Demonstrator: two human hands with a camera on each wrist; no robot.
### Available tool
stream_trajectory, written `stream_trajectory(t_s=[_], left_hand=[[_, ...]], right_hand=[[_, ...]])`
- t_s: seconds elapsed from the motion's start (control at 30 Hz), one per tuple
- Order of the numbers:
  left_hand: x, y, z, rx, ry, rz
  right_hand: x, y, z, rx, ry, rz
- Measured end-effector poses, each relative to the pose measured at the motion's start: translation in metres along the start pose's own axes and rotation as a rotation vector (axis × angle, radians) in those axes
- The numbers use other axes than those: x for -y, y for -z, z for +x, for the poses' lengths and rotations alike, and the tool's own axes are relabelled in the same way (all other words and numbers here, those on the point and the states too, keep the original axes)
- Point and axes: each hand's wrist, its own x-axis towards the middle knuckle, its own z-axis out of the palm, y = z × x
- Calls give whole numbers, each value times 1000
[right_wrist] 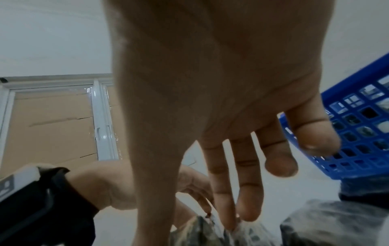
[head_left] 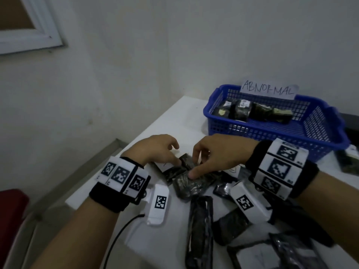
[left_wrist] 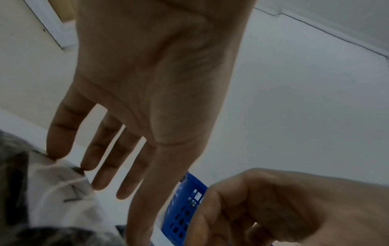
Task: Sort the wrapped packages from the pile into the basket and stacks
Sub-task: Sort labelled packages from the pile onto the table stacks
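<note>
A pile of dark wrapped packages point(head_left: 200, 228) lies on the white table point(head_left: 174, 123). My right hand point(head_left: 204, 162) is over its far end, thumb and fingertips pinching one crinkly wrapped package point(head_left: 185, 184), seen up close in the right wrist view point(right_wrist: 197, 233). My left hand point(head_left: 171, 154) is just to the left with straight fingers point(left_wrist: 63, 133); their tips touch a package with a white label point(left_wrist: 58, 183). The blue basket point(head_left: 272, 133), labelled ABNORMAL, stands at the back right and holds several packages.
More packages lie by the basket's right end point(head_left: 347, 164). Close on the left and behind the table is the wall. A black cable point(head_left: 120, 235) runs over the table's near left edge. Something red point(head_left: 9, 220) sits low at the left.
</note>
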Motion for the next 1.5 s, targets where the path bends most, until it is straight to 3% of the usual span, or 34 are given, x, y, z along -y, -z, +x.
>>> stream_trajectory(t_s=[0.13,0.27,0.43,0.6,0.73,0.83,0.93,1.13,1.23,1.5], left_hand=[[3,-3,-2,-34,57,69],[9,-2,-3,-22,101,-59],[15,7,-12,-167,41,-279],[3,21,-22,-364,-153,-718],[-33,31,-22,-467,-315,-961],[-65,35,-12,-398,-481,-1016],[-96,36,3,-308,-570,-1018],[-142,32,30,-265,-666,-1074],[-157,24,39,-242,-691,-1089],[-178,8,51,-333,-753,-1008]], right_hand=[[2,-4,3,84,127,59],[-1,-3,4,69,111,40],[-7,0,-2,67,82,90],[-19,6,-10,-219,11,237],[-27,13,-22,-376,59,823],[-40,21,-41,-577,97,1121],[-61,30,-60,-771,110,1241],[-97,38,-79,-941,136,1124],[-113,35,-81,-999,77,1045],[-131,33,-92,-1086,15,997]])
